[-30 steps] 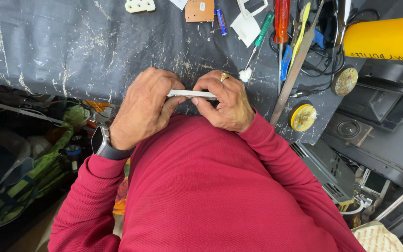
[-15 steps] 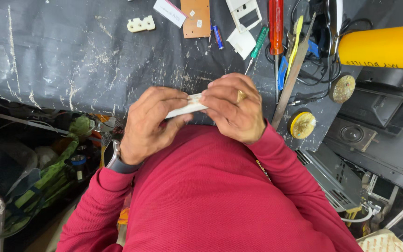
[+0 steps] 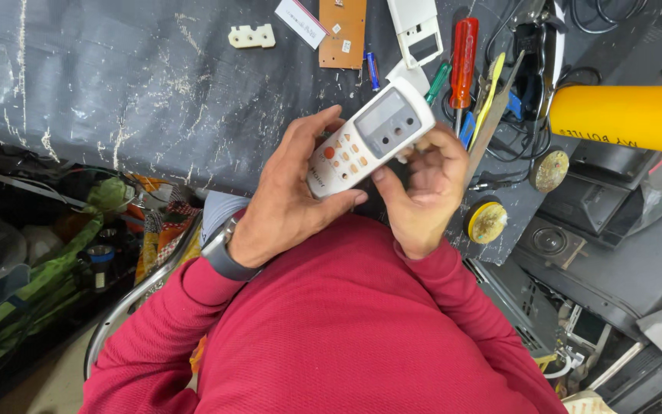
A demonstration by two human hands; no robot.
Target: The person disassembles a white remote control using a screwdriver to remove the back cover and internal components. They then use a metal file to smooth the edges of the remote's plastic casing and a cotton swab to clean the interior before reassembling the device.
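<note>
White remote control, grey display window and orange buttons facing up: held over the near edge of the bench, tilted, display end away from the body.

Left hand: grip closed around the button end of the remote, thumb along the underside edge.
Right hand: grip closed on the display end, fingertips curled under the casing.

Risk, as judged: held at two ends only, above the bench edge; a slackened grip could drop the remote onto the lap or the clutter left of it. Hard pressure at the seam could crack or spring the casing.

Beyond the remote: red-handled screwdriver, green-handled screwdriver, brown circuit board, white casing part, small white plastic block.
Right of the remote: yellow cylinder, tangled black cables, two round yellow-faced discs. Tools crowded just beside the right hand; little bare bench to set the remote down there.
</note>
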